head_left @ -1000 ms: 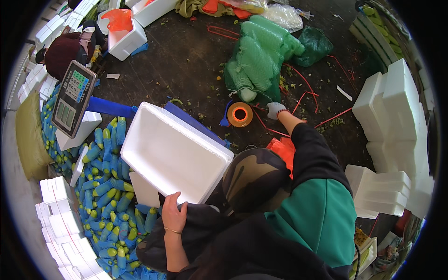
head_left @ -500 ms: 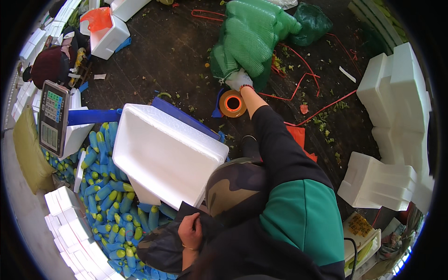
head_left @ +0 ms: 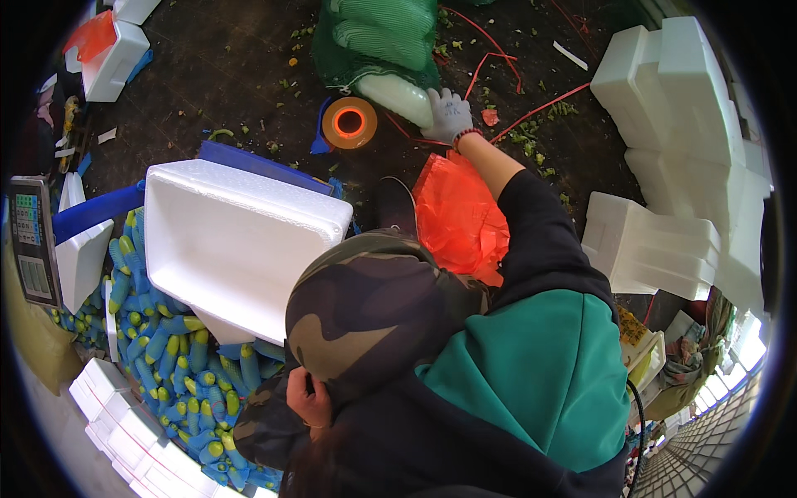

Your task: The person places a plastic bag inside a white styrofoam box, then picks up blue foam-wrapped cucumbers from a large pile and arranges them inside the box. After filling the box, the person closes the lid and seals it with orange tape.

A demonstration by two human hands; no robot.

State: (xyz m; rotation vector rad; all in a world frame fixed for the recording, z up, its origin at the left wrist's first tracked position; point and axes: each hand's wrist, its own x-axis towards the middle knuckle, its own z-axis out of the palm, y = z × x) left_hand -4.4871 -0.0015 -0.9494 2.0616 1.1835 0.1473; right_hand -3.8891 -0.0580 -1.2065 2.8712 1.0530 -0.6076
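My right hand (head_left: 448, 116), in a pale knitted glove, grips the end of a smooth white bundle (head_left: 394, 98). The bundle sticks out from the mouth of a green mesh bag (head_left: 378, 37) packed with ribbed, pale stacks. My left hand (head_left: 310, 400) is bare, its fingers curled in, and rests by my camouflage-covered leg; I see nothing in it. A roll of tape (head_left: 338, 133) lies on the floor left of the bundle. Under my right forearm spreads a crumpled red plastic bag (head_left: 452, 212).
An open white foam box (head_left: 241, 241) rests beside a blue-armed scale display (head_left: 35, 249). Left of me lie many blue-netted green vegetables (head_left: 174, 349). Stacked foam boxes (head_left: 681, 116) stand at right. Red strapping (head_left: 540, 112) and leaf scraps litter the dark floor.
My right hand has moved right, away from the mesh bag's mouth, and the white bundle now shows outside it. The view has shifted, uncovering more of the red bag. My left hand stays curled.
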